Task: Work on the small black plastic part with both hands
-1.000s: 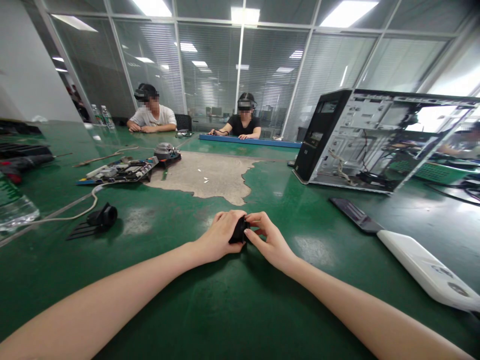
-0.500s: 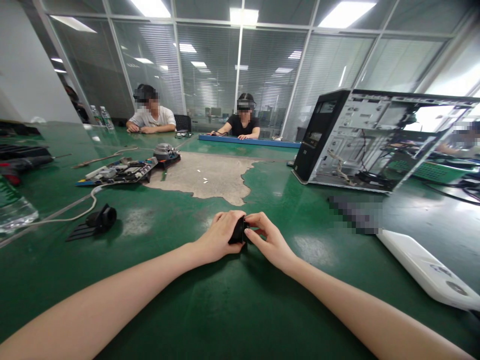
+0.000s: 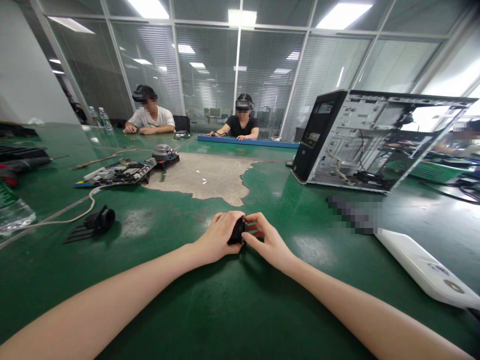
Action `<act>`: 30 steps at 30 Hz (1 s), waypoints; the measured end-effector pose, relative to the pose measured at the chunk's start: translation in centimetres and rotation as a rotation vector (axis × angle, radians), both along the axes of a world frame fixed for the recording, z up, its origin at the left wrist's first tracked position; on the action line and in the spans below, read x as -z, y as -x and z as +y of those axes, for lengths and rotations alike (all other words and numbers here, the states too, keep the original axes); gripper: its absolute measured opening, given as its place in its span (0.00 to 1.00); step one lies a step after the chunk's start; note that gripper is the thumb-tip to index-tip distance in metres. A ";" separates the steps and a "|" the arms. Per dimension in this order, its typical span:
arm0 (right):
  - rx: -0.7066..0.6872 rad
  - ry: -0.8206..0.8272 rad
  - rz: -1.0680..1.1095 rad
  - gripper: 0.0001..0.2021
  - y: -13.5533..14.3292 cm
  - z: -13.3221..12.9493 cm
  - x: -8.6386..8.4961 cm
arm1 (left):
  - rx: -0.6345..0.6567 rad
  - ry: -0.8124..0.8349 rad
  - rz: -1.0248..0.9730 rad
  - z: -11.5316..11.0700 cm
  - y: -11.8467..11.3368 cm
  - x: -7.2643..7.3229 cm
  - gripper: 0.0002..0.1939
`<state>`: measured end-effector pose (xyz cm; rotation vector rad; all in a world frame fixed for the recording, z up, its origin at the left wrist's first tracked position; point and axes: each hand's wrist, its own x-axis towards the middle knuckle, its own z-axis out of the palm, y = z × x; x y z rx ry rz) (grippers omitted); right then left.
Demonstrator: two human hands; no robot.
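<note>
Low over the table in front of me, my left hand (image 3: 221,232) is wrapped round a small black part (image 3: 235,231). Its exact kind is hard to make out because the fingers cover much of it. On the part's right side my right hand (image 3: 264,237) pinches a short round-looking end between thumb and curled fingers. To the left lies another black piece (image 3: 98,220), with a round tube-like end and a slatted base.
An open computer case (image 3: 337,145) stands at the right, with a white power bank-like device (image 3: 427,267) nearer. Back left are a circuit board (image 3: 120,171) and a cable (image 3: 92,202). A water bottle (image 3: 15,212) is at the left edge. Two people sit across the green table (image 3: 168,310).
My right hand's fingers have shifted slightly on the end of the black part, the thumb moving a little left and down. My left hand keeps its hold.
</note>
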<state>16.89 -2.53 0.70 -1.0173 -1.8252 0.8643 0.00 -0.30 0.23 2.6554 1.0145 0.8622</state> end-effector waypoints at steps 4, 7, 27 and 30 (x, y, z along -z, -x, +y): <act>0.017 -0.043 0.001 0.08 -0.1 0.0 0.0 | 0.005 -0.009 0.003 0.0 0.0 0.0 0.29; 0.009 -0.002 0.028 0.08 0.0 0.1 0.2 | 0.003 -0.012 0.004 0.0 0.0 0.0 0.29; -0.024 0.309 0.186 0.16 -0.7 1.4 0.1 | 0.001 0.005 0.003 0.2 0.0 0.1 0.31; -0.043 0.353 0.176 0.15 -0.8 2.0 0.1 | 0.015 -0.009 0.008 0.2 0.0 0.2 0.31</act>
